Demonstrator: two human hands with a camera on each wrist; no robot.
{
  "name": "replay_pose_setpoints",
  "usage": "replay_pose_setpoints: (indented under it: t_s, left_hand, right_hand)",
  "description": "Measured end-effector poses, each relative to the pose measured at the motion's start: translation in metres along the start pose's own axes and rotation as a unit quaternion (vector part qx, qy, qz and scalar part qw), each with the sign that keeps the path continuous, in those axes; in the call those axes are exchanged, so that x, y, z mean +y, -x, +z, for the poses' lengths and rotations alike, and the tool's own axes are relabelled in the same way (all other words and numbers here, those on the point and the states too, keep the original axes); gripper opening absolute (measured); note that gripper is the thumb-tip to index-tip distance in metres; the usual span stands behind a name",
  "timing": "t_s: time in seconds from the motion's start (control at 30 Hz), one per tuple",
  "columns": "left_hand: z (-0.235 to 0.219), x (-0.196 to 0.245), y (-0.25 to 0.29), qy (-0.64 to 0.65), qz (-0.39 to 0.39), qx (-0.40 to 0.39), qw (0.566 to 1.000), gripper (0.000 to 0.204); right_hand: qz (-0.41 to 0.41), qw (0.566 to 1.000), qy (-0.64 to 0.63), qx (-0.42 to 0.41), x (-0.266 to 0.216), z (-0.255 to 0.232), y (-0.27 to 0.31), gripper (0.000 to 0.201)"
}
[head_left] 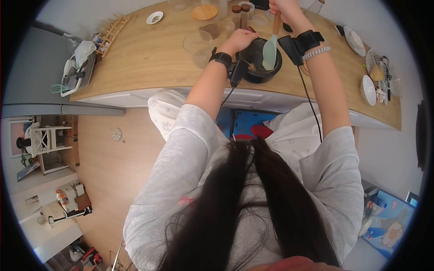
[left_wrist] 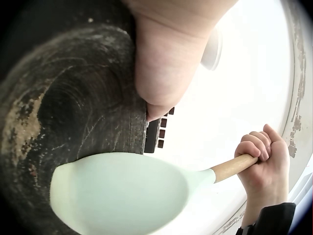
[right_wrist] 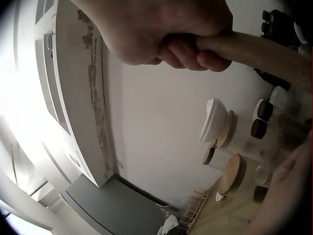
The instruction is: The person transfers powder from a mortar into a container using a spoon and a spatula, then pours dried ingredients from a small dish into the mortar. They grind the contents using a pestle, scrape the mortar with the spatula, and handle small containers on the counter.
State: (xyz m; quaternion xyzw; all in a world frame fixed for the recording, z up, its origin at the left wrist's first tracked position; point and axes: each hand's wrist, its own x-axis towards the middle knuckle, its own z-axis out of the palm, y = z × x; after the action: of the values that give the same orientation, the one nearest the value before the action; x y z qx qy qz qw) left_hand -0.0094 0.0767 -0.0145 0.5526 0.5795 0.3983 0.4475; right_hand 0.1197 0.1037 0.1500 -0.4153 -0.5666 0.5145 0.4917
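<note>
A dark pot (head_left: 259,74) stands near the counter's front edge, its inside scraped and smeared with brownish residue in the left wrist view. The left hand (head_left: 242,39) holds the pot's rim or handle at its upper left; in the left wrist view the thumb (left_wrist: 168,68) lies over the rim. A pale green spatula (head_left: 270,53) with a wooden handle slants down into the pot's opening. The right hand (head_left: 288,11) grips that handle above the pot, fingers curled round it, also in the right wrist view (right_wrist: 181,34).
Glass jars, one with a round wooden lid (head_left: 204,12), and dark-capped bottles (head_left: 244,13) stand behind the pot. A small white dish (head_left: 154,18) and wooden rack (head_left: 113,36) are at left. White bowls (head_left: 368,90) and a wire basket (head_left: 377,67) stand at right.
</note>
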Motion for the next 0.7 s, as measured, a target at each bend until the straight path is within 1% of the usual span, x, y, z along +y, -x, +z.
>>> replay_pose_setpoints:
  t_s: [0.03, 0.1, 0.13, 0.2, 0.23, 0.3, 0.33, 0.4, 0.43, 0.5, 0.57, 0.63, 0.7]
  left_hand:
    - [0.000, 0.001, 0.000, -0.001, 0.003, 0.000, 1.000, 0.035]
    - [0.001, 0.002, 0.002, 0.000, 0.004, 0.001, 1.000, 0.035]
    - [0.001, 0.001, 0.001, 0.001, 0.005, 0.004, 1.000, 0.035]
    - [0.001, 0.000, -0.001, -0.008, 0.007, 0.004, 1.000, 0.035]
    - [0.001, 0.000, -0.001, -0.017, 0.008, 0.004, 1.000, 0.036]
    - [0.001, -0.001, -0.001, -0.016, 0.009, 0.001, 1.000, 0.036]
    - [0.001, 0.000, -0.001, -0.014, 0.008, 0.000, 1.000, 0.037]
    - [0.000, 0.001, -0.001, -0.026, 0.008, -0.001, 1.000, 0.038]
    - [-0.001, 0.002, -0.001, -0.036, 0.006, 0.000, 0.999, 0.038]
    - [0.000, 0.003, 0.000, -0.037, 0.006, 0.002, 0.999, 0.038]
    - [0.000, 0.004, 0.001, -0.037, 0.007, 0.003, 0.999, 0.038]
    - [0.000, 0.005, 0.001, -0.016, -0.009, -0.008, 1.000, 0.037]
    - [0.001, 0.005, 0.002, -0.018, -0.005, -0.008, 1.000, 0.037]
  right_hand:
    - [0.000, 1.000, 0.000, 0.002, 0.003, -0.002, -0.002, 0.033]
    - [0.034, 0.999, -0.037, 0.003, 0.010, -0.009, -0.005, 0.032]
    - [0.033, 0.999, -0.037, 0.004, 0.013, -0.012, -0.006, 0.032]
    - [0.035, 0.994, -0.107, 0.007, 0.018, -0.017, -0.006, 0.031]
    - [0.034, 0.994, -0.108, 0.008, 0.024, -0.021, -0.008, 0.031]
    - [0.048, 0.985, -0.163, 0.044, 0.034, -0.029, -0.014, 0.030]
    - [0.047, 0.985, -0.162, 0.045, 0.037, -0.033, -0.014, 0.030]
    - [0.089, 0.977, -0.158, 0.116, 0.042, -0.042, -0.013, 0.030]
    - [0.088, 0.977, -0.158, 0.117, 0.047, -0.047, -0.012, 0.030]
    - [0.070, 0.966, -0.183, 0.168, 0.054, -0.057, -0.011, 0.031]
    - [0.068, 0.968, -0.184, 0.158, 0.052, -0.066, -0.003, 0.032]
    - [0.065, 0.969, -0.184, 0.148, 0.051, -0.075, 0.003, 0.033]
    - [0.072, 0.960, -0.201, 0.179, 0.052, -0.079, 0.005, 0.031]
